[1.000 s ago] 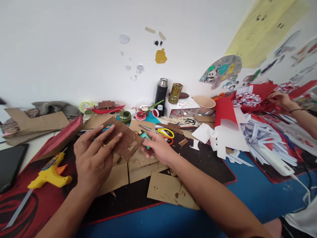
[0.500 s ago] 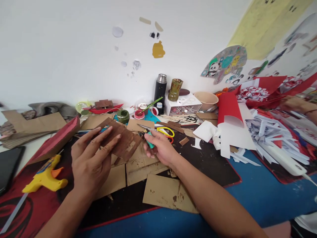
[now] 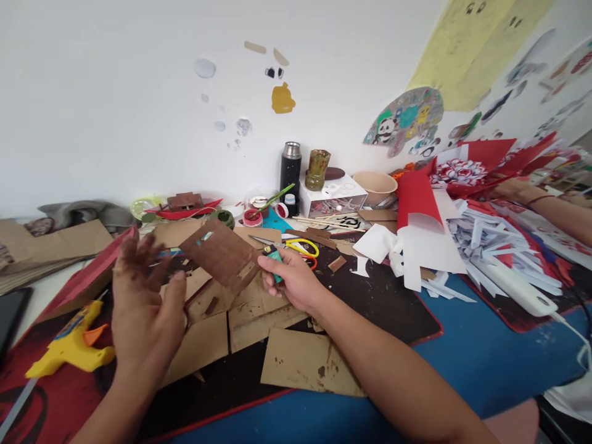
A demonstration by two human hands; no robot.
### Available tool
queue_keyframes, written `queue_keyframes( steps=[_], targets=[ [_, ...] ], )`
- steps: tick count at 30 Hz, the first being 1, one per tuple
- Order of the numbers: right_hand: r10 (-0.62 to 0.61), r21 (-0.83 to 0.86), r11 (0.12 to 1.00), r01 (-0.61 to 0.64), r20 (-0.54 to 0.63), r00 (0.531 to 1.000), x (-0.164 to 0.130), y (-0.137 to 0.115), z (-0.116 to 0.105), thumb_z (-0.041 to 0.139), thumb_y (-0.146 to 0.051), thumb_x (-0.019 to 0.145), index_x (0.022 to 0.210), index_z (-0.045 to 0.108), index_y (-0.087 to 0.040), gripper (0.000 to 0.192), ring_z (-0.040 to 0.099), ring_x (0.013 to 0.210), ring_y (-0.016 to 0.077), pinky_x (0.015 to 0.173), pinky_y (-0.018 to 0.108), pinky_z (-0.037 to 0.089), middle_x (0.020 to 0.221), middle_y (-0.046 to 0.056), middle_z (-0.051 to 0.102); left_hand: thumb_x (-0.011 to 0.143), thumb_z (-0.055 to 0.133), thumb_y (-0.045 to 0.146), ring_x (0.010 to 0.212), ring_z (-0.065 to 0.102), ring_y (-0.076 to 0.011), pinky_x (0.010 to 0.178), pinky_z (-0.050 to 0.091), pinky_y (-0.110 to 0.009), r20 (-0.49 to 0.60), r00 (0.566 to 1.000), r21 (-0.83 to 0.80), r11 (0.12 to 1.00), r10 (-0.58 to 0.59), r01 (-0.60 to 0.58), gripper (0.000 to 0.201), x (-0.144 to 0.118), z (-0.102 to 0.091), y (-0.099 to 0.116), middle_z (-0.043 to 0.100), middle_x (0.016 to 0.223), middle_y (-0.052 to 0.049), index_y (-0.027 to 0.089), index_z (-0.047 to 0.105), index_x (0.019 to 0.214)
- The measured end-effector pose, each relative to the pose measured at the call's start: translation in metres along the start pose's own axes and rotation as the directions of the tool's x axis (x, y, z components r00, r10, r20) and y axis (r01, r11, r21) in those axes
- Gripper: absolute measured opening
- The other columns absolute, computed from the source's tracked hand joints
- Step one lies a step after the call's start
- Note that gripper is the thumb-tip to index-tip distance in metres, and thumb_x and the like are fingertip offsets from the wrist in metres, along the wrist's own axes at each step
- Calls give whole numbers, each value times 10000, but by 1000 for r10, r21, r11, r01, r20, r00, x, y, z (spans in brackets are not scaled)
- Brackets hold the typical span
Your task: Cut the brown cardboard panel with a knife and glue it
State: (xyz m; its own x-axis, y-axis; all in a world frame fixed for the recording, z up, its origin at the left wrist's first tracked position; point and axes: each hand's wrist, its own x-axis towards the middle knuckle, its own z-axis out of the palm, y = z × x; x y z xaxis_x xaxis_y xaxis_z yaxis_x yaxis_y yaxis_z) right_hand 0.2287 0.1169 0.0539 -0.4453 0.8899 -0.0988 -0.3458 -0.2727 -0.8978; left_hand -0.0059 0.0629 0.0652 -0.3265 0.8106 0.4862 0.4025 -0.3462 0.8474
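Brown cardboard panel (image 3: 221, 254): held up above the cardboard scraps (image 3: 259, 314), pinched at its lower right corner by the right hand (image 3: 292, 280). Teal lighter (image 3: 276, 259): clenched in the same hand, mostly hidden. Left hand (image 3: 141, 296): blurred, fingers spread, nothing grasped. Yellow glue gun (image 3: 69, 345): partly hidden behind the left wrist.

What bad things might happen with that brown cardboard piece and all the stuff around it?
The right hand pinches the brown cardboard piece by one corner only, alongside a green lighter; the left hand is open and off it, so it might slip or bend. A lighter this close to cardboard scraps could be a fire risk. The yellow glue gun lies beside the left forearm, so an elbow might bump it.
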Motion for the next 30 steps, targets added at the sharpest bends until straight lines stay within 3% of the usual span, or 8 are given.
queue_keyframes(
  steps=[2,4,6,11,17,30],
  targets=[
    [-14,33,999,15,-24,1000,0,-1,1,975,-696,730,889,565,-254,624,493,443,91,432,240,278,599,-101,589,943,822,630,1214,784,-313,1040,675,-485,66,960,-239,930,-271,279,702,2,3,5,781,1405,-76,408,604,1573],
    [-28,50,998,30,-29,999,-1,-2,2,975,-687,737,906,570,-252,618,485,442,86,432,236,267,598,-108,583,770,951,695,889,802,-259,724,681,-366,216,872,-360,794,-440,490,669,2,7,9,827,1071,-59,297,771,1276],
    [-25,41,999,26,-15,1000,-3,-1,4,974,-677,750,906,566,-251,610,492,447,84,434,233,263,601,-107,588,648,1029,673,744,756,-222,566,612,-297,324,803,-376,711,-500,594,635,1,10,13,805,912,-55,223,811,1040],
    [40,36,998,-42,59,997,-8,1,9,973,-675,771,907,562,-251,606,505,456,83,441,228,268,626,-97,613,560,1087,537,508,599,-126,433,517,-235,351,766,-353,682,-538,640,530,-2,16,20,734,693,-15,185,832,864],
    [81,102,990,-97,152,985,-11,1,15,1011,-682,736,876,543,-246,655,439,435,59,419,224,201,624,-100,590,485,1106,339,474,599,-116,405,499,-198,367,677,-440,522,-638,731,452,0,21,25,712,626,7,181,827,803],
    [55,177,980,-92,201,978,-14,3,16,996,-641,795,878,523,-250,620,419,454,58,448,233,211,637,-103,572,591,985,154,449,603,-109,356,447,-159,365,585,-487,388,-724,783,255,-3,27,31,669,604,7,153,744,674]
  ],
)
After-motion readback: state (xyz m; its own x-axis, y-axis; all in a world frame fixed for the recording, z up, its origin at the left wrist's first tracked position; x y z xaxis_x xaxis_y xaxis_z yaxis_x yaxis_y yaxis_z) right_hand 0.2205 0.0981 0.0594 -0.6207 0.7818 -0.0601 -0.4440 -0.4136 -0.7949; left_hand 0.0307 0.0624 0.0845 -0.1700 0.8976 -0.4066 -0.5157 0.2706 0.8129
